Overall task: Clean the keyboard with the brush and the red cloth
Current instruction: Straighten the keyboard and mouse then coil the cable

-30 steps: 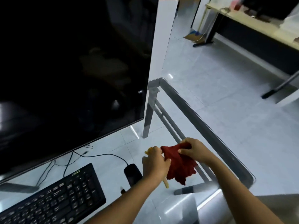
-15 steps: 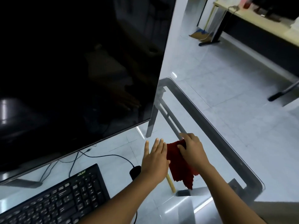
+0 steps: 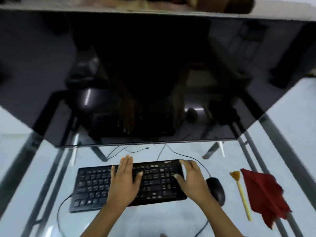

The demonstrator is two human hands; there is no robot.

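A black keyboard lies on the glass desk in front of me. My left hand rests flat over its middle with fingers spread and holds nothing. My right hand hovers over its right end, fingers apart and empty. To the right lies the brush, with a yellow handle and tan bristles pointing away from me. The red cloth is spread out just right of the brush, near the desk's right edge.
A black mouse sits between the keyboard and the brush, its cable running behind the keyboard. A large dark monitor stands behind the keyboard. The glass desk has metal frame rails along its right side.
Both hands let go of the red cloth and brush, which now lie on the desk at the right. My view swung left to face the keyboard, and both hands moved over it.
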